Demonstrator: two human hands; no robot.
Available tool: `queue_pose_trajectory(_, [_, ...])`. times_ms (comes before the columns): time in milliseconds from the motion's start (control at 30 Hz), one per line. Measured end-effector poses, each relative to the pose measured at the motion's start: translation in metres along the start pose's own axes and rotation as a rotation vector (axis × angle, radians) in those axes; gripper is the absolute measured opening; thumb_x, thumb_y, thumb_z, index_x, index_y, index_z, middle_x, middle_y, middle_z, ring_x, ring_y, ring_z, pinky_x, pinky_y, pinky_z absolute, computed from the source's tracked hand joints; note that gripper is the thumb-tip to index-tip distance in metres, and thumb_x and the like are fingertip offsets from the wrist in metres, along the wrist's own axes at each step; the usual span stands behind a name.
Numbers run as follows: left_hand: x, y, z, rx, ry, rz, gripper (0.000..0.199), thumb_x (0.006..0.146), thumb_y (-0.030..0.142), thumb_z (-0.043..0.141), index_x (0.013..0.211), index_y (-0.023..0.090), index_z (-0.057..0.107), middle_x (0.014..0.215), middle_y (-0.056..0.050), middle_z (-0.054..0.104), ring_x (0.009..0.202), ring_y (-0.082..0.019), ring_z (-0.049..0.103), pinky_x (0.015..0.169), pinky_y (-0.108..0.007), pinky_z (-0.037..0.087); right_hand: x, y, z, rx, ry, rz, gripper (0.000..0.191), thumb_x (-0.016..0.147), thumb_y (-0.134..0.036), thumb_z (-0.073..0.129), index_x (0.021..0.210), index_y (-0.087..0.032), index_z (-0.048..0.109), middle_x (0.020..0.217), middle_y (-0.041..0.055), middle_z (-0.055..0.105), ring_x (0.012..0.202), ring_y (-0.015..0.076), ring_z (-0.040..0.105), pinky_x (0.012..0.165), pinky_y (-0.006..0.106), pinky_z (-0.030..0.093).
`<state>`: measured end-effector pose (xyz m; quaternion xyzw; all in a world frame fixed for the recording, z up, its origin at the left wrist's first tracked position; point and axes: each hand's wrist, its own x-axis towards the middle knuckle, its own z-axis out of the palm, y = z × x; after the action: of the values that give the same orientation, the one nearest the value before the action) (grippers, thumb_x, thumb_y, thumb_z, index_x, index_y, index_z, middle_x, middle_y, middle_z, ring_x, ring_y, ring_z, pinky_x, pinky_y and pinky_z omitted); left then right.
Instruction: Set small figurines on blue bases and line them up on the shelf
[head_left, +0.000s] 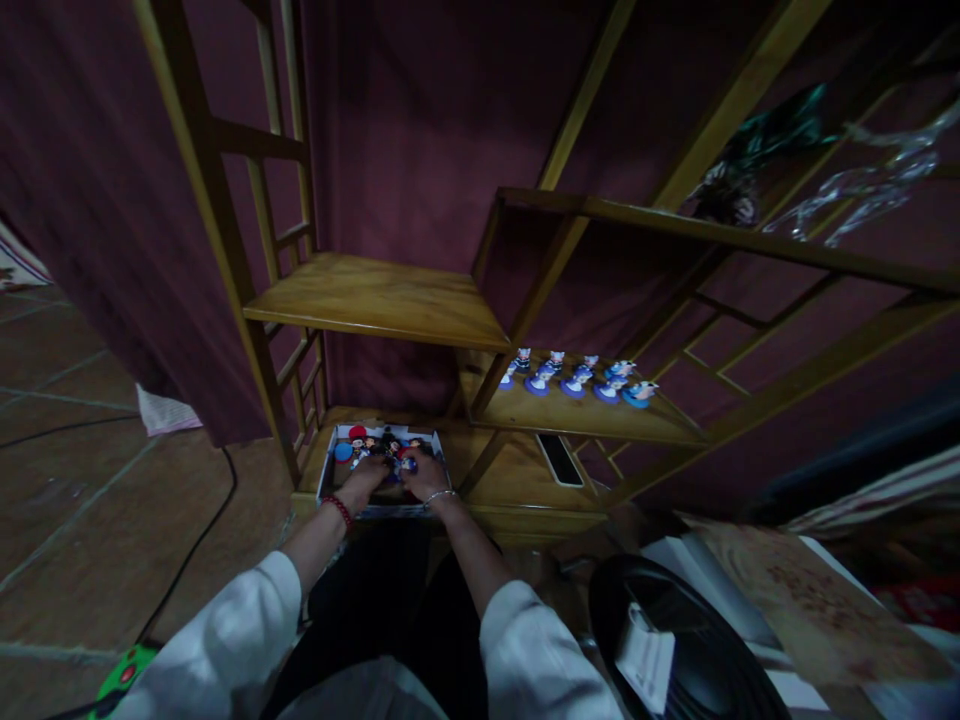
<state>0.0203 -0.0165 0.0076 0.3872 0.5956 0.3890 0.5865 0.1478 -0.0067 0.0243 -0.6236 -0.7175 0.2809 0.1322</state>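
Observation:
A shallow white-rimmed box stands on the bottom shelf with several small figurines in it, some with red or blue parts. Both of my hands reach into it. My right hand has its fingers closed around a small blue-and-white figurine. Close beside it, my left hand has its fingers curled among the dark figurines; what they hold is too small and dim to make out. Several figurines on purple and blue bases stand in rows on the shelf to the right.
A wooden shelf unit frames the work area, with a bare board above the box. A phone-like slab lies on the bottom shelf. At right are a black chair and a clear deer-shaped ornament. A cable crosses the floor.

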Motion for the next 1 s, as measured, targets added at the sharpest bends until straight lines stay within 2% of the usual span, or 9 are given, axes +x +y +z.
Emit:
queue_pose_trajectory(167, [-0.021,0.017,0.003,-0.468,-0.019,-0.044,0.019,0.071,0.001,0.053,0.084,0.012,0.062,0.076,-0.004,0.065,0.068,-0.011,0.059,0.070,-0.026,0.050,-0.014,-0.005,-0.020,0.120,0.139,-0.048,0.027,0.077,-0.019,0.052,0.103,-0.023,0.057,0.088,-0.0014,0.066,0.078,0.0125,0.062,0.073,0.022,0.046])
queue_pose_trajectory(267, [-0.032,0.025,0.003,-0.595,-0.083,-0.002,0.022,0.068,0.000,0.059,0.087,0.012,0.064,0.081,-0.005,0.065,0.073,-0.012,0.060,0.072,-0.026,0.051,-0.024,-0.010,-0.034,0.191,0.171,-0.073,0.028,0.078,-0.021,0.051,0.105,-0.023,0.057,0.085,-0.0013,0.066,0.077,0.0128,0.062,0.073,0.022,0.047])
queue_pose_trajectory(400, [-0.047,0.033,0.002,-0.658,-0.169,0.066,0.025,0.066,0.003,0.066,0.089,0.013,0.066,0.083,-0.003,0.065,0.075,-0.011,0.059,0.076,-0.026,0.049,-0.039,-0.014,-0.049,0.272,0.224,-0.104,0.031,0.078,-0.025,0.051,0.109,-0.025,0.056,0.090,-0.0015,0.066,0.078,0.0135,0.062,0.073,0.024,0.048])
queue_pose_trajectory(567, [-0.069,0.049,0.004,-0.662,-0.249,0.104,0.031,0.064,0.010,0.071,0.094,0.017,0.066,0.088,-0.002,0.064,0.078,-0.009,0.058,0.078,-0.023,0.045,-0.056,-0.014,-0.055,0.439,0.302,-0.197,0.032,0.078,-0.030,0.051,0.110,-0.027,0.056,0.093,-0.0025,0.066,0.078,0.0133,0.061,0.073,0.026,0.050])
queue_pose_trajectory(700, [-0.082,0.059,0.009,-0.638,-0.258,0.133,0.032,0.063,0.014,0.072,0.094,0.017,0.066,0.092,-0.001,0.064,0.080,-0.010,0.058,0.077,-0.022,0.044,-0.068,-0.015,-0.059,0.548,0.367,-0.230,0.034,0.077,-0.032,0.052,0.110,-0.026,0.058,0.092,-0.0022,0.066,0.077,0.0132,0.061,0.072,0.026,0.051])
queue_pose_trajectory(1000, [-0.097,0.064,0.019,-0.685,-0.314,0.175,0.034,0.066,0.017,0.071,0.099,0.019,0.064,0.102,-0.002,0.062,0.085,-0.010,0.058,0.078,-0.022,0.047,-0.091,-0.022,-0.071,0.670,0.471,-0.275,0.031,0.078,-0.030,0.054,0.106,-0.022,0.060,0.099,0.0021,0.066,0.085,0.0152,0.062,0.078,0.027,0.050])
